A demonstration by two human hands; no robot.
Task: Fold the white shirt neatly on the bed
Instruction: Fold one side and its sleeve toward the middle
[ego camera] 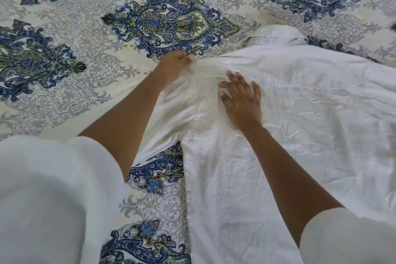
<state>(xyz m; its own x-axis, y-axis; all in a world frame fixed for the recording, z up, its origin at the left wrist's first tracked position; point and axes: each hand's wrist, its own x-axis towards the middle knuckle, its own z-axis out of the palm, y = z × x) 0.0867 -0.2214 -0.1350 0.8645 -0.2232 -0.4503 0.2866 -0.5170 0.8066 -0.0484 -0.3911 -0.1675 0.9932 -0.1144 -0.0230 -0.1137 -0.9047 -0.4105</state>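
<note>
While the white shirt [289, 126] lies spread on the bed [64, 38], collar away from the person and its long axis running from collar toward the body, the shoulder and sleeve on the left sit right under both hands. Left hand [174, 64] is the nearer to that shoulder edge: its fingers [184, 58] are bunched together, clamped on a pinch of cloth. Right hand [241, 100] lies just beside it, toward the shirt's middle, fingers [234, 78] spread apart and pressed flat on the fabric, holding nothing. I judge the sleeve fold pivots along that flat hand.
</note>
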